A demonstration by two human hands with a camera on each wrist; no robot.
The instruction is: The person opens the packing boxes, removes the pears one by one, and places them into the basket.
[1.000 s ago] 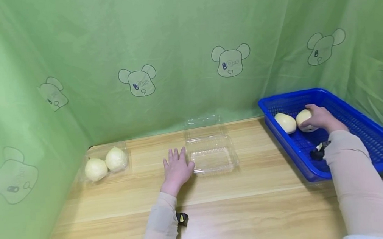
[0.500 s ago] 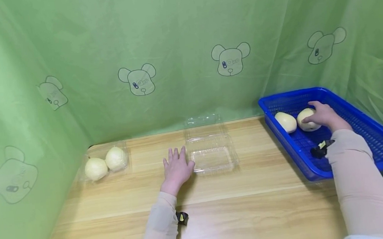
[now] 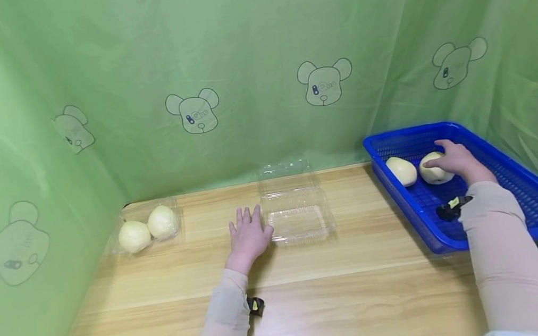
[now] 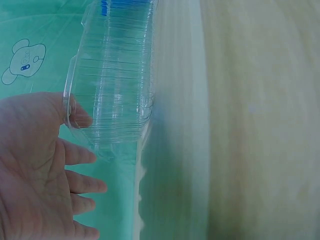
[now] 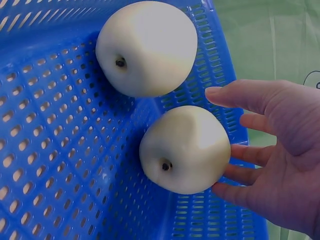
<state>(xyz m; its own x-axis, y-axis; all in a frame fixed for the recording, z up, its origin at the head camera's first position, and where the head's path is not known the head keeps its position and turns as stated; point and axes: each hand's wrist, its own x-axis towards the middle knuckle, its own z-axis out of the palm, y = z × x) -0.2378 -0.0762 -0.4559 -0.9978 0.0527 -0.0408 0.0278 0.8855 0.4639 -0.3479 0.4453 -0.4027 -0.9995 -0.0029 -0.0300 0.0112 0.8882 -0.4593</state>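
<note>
My left hand (image 3: pixel 248 239) is at the left side of a clear plastic clamshell box (image 3: pixel 298 228) that stands with its lid raised against the curtain. In the left wrist view the thumb overlaps the box's rim, and the other fingers are spread and straight. Inside a blue plastic basket (image 3: pixel 401 214), my right hand (image 3: pixel 460 162) is beside a pale yellow pear (image 5: pixel 185 150). Its fingertips are right at the pear's side, while the thumb (image 5: pixel 225 95) stands apart from the fruit. A second pear (image 5: pixel 147 47) lies close by in the basket.
Another clear box (image 3: pixel 178 230) at the table's left holds two pears (image 3: pixel 135 237). A green curtain (image 3: pixel 252 84) with bear faces surrounds the wooden table (image 3: pixel 309 303) at the back and sides. The basket stands at the right, against the curtain.
My right hand has moved slightly to the right, its thumb coming away from the pear. That pear has shifted a little to the right in the basket. The left hand stays put.
</note>
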